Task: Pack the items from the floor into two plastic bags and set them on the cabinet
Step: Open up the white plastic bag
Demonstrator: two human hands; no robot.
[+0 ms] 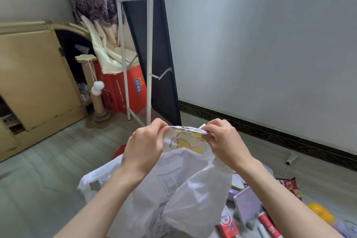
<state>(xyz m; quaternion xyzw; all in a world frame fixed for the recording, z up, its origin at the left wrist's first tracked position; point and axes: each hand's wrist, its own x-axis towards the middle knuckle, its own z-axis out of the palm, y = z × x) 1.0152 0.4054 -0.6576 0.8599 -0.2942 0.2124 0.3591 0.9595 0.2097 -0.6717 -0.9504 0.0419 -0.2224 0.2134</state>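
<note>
Both hands pinch printed packet [186,138] at chest height: left hand [146,145] at left end, right hand [224,141] at right end. Packet long axis left-right, directly above white plastic bag [173,189] on floor [38,160]. Next move, judged: straight down.

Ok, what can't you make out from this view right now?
- Printed item held by both hands: left hand and right hand cover its ends, the white bag its lower part.
- Bag's contents: hidden by its folds.
- Floor items at lower right: blurred, partly cut off by the frame edge.
- Cabinet: cut off at the left edge.
</note>
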